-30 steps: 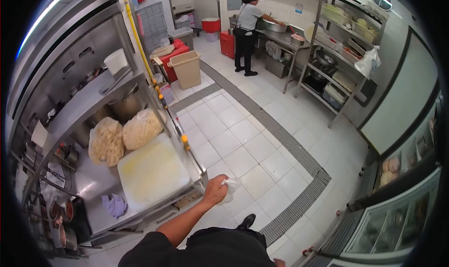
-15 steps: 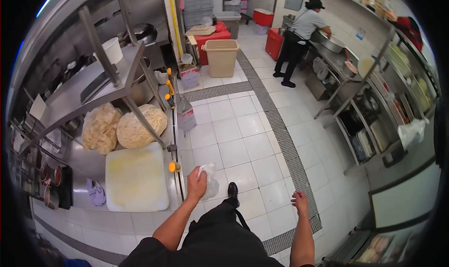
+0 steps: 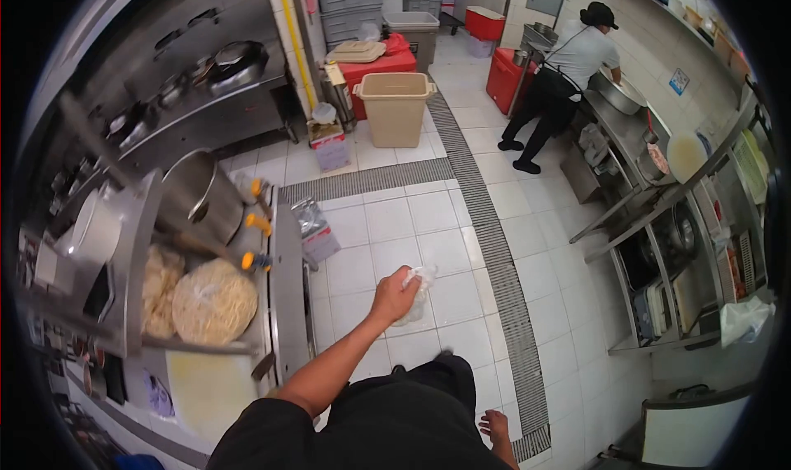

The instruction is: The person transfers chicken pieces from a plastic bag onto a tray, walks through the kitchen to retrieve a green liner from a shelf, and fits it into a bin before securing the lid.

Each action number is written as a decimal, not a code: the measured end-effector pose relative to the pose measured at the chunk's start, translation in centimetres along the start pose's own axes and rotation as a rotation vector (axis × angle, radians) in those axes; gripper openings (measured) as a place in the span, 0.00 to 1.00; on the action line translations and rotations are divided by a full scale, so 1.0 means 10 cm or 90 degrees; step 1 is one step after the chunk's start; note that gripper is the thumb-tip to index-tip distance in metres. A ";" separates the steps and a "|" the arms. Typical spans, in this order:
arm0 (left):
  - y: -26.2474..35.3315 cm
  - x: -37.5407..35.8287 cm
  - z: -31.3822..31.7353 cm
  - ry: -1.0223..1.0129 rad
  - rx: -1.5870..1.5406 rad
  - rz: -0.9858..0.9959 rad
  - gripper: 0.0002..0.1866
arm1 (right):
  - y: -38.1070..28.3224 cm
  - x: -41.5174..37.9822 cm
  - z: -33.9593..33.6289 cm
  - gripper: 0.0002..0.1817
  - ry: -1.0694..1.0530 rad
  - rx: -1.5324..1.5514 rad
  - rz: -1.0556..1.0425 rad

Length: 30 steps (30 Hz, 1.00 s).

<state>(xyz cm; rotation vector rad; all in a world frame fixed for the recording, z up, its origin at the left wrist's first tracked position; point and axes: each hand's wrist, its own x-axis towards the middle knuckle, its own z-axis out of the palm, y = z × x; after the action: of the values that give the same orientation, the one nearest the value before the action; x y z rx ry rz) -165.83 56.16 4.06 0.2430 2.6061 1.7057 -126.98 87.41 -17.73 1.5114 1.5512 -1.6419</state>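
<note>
My left hand [image 3: 395, 295] is stretched out over the tiled floor, its fingers closed around a clear plastic bag [image 3: 418, 287] that hangs below the fist. What the bag contains, if anything, I cannot make out. Low at the right, my right hand [image 3: 494, 426] hangs by my side, fingers loosely apart and holding nothing. To the left of my arm, a white cutting board [image 3: 212, 388] lies on the steel counter, with a big bag of noodles [image 3: 216, 305] behind it. A purple cloth [image 3: 156, 393] is beside the board.
Ahead stand a beige bin [image 3: 394, 112], a red cooler [image 3: 383, 68] and a small box [image 3: 320, 239] near the counter. A co-worker [image 3: 564, 83] leans over a large metal bowl [image 3: 620, 98]. Steel shelving [image 3: 659, 280] lines the right. A drain grate [image 3: 494, 247] crosses the floor.
The view has moved forward along the counter. My left hand with the plastic bag has swung ahead and right; my right hand has dropped lower and closer to my body.
</note>
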 end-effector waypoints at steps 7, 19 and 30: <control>-2.17 1.47 0.32 -0.128 0.325 -0.301 0.26 | -1.32 1.02 0.06 0.19 -0.036 0.035 0.003; -2.72 2.29 0.26 0.130 0.267 -0.649 0.36 | -6.92 3.50 0.57 0.12 -0.079 -0.183 -0.300; -3.25 5.68 0.72 0.188 0.143 -0.665 0.34 | -10.28 3.89 2.50 0.16 -0.228 -0.267 -0.299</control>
<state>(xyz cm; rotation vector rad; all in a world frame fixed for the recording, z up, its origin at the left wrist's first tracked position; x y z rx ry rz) -225.14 57.84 -24.49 -1.2134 2.3150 1.0955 -237.50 108.82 -12.94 0.6298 1.9694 -1.5672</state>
